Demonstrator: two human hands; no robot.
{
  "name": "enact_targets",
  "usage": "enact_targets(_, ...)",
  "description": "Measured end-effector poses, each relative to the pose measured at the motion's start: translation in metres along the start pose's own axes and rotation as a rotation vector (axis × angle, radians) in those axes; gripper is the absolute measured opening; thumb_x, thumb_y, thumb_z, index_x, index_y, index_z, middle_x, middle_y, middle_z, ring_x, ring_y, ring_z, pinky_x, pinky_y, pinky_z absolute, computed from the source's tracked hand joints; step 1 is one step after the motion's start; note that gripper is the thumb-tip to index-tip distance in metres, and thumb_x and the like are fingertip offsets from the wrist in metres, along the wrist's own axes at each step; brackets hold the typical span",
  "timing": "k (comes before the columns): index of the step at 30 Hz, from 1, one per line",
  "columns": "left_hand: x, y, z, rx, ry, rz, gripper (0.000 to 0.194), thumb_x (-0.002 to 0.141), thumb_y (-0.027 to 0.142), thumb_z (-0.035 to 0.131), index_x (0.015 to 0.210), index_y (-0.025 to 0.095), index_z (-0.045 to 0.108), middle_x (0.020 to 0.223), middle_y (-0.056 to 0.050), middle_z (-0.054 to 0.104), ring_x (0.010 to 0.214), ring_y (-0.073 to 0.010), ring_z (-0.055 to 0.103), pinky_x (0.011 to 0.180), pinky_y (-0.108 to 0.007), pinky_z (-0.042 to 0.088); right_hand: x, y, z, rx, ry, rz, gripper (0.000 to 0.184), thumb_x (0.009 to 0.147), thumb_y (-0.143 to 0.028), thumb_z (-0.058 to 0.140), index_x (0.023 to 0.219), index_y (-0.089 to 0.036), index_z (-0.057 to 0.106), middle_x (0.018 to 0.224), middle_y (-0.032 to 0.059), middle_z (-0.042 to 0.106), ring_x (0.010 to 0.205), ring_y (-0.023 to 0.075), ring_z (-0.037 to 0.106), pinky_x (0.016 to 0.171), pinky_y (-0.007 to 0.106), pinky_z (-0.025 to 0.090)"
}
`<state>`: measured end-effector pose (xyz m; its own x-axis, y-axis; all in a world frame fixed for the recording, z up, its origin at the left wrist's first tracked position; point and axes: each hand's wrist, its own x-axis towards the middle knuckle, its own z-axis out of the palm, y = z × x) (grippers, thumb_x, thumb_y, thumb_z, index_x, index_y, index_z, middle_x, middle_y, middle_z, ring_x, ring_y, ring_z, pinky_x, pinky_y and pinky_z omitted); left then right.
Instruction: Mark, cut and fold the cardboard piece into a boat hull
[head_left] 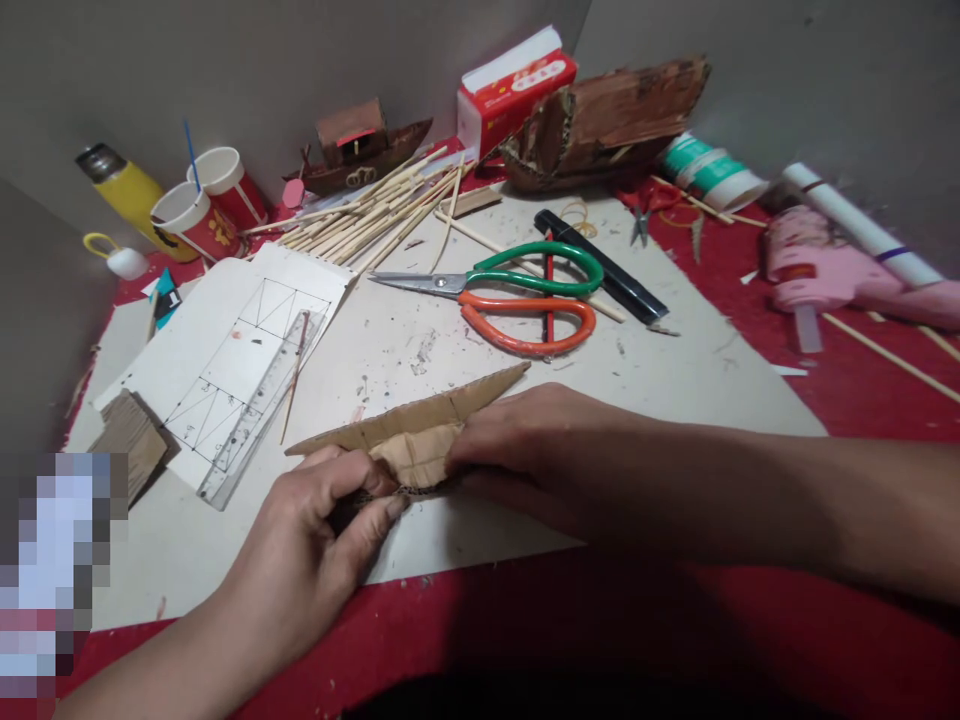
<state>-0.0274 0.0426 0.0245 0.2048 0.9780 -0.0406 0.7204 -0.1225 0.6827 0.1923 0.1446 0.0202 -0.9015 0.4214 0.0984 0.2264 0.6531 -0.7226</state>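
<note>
A long pointed cardboard piece (420, 425), shaped like a small boat hull, lies on the white board (675, 370) in front of me. My left hand (315, 540) pinches its near left part with thumb and fingers closed. My right hand (525, 450) lies over its right side, fingers pressed down on the cardboard. The lower edge of the piece is hidden under both hands.
Scissors with green and orange handles (525, 295) and a black knife (607, 270) lie beyond. A clear ruler (262, 405) rests on a drawn sheet (225, 350) at left. Bamboo sticks (375, 210), paper cups (202, 205), model boats (607, 120), a pink glue gun (832, 270) crowd the back.
</note>
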Motion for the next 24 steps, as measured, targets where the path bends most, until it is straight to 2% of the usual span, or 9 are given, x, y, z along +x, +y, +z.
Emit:
enact_targets(5,-0.007,0.000,-0.002,0.058,0.038,0.055,0.009,0.092,0.019,0.059,0.092,0.023,0.067,0.086,0.001,0.071,0.079,-0.0135,0.067,0.071,-0.025,0.053,-0.002,0.003,0.004,0.011,0.024,-0.050,0.023,0.092,-0.014,0.052,0.093,-0.022,0.073,0.082,-0.0004,0.075,0.069,0.0137,0.064,0.063,0.023,0.046)
enact_targets(10,-0.020,-0.003,0.000,0.208,0.207,0.168,0.030,0.087,0.020,0.068,0.116,0.021,0.062,0.097,-0.003,0.074,0.088,-0.0160,0.069,0.076,-0.027,0.055,-0.004,0.010,0.011,-0.050,0.011,-0.070,0.023,0.091,-0.013,0.049,0.084,-0.020,0.069,0.077,0.0005,0.070,0.065,0.0134,0.060,0.061,0.025,0.043)
enact_targets(12,-0.020,-0.004,0.001,0.225,0.219,0.168,0.029,0.086,0.022,0.069,0.113,0.020,0.062,0.094,-0.003,0.073,0.084,-0.0162,0.068,0.073,-0.027,0.055,-0.004,0.012,0.012,-0.080,0.005,-0.076,0.022,0.091,-0.014,0.049,0.083,-0.020,0.068,0.075,0.0008,0.068,0.064,0.0139,0.058,0.059,0.025,0.042)
enact_targets(15,-0.013,-0.005,0.003,0.164,0.136,0.131,0.006,0.089,0.020,0.063,0.095,0.021,0.065,0.084,-0.001,0.072,0.077,-0.0148,0.066,0.067,-0.026,0.053,-0.002,0.012,0.009,-0.086,-0.006,-0.067,0.018,0.090,-0.014,0.050,0.081,-0.020,0.065,0.073,-0.0002,0.066,0.062,0.0133,0.055,0.057,0.025,0.038)
enact_targets(16,-0.010,-0.005,0.003,0.140,0.112,0.114,0.004,0.090,0.020,0.061,0.091,0.021,0.066,0.082,-0.001,0.071,0.075,-0.0145,0.066,0.066,-0.026,0.052,-0.001,0.011,0.008,-0.085,-0.006,-0.063,0.017,0.089,-0.013,0.051,0.081,-0.020,0.064,0.073,-0.0005,0.065,0.062,0.0130,0.054,0.057,0.024,0.037)
enact_targets(20,-0.008,-0.006,0.002,0.118,0.089,0.080,0.009,0.091,0.023,0.059,0.087,0.020,0.066,0.078,-0.002,0.070,0.072,-0.0160,0.065,0.065,-0.028,0.051,0.001,0.008,0.005,-0.071,-0.051,-0.024,0.013,0.087,-0.012,0.055,0.080,-0.018,0.063,0.073,-0.0007,0.063,0.063,0.0123,0.053,0.057,0.023,0.035)
enact_targets(24,-0.015,-0.009,0.001,0.115,0.103,0.095,0.010,0.091,0.021,0.060,0.096,0.022,0.068,0.085,-0.002,0.072,0.078,-0.0168,0.067,0.068,-0.028,0.053,-0.003,0.004,-0.003,-0.111,-0.101,0.046,0.005,0.083,-0.017,0.062,0.079,-0.019,0.062,0.073,-0.0013,0.061,0.063,0.0125,0.053,0.058,0.023,0.037)
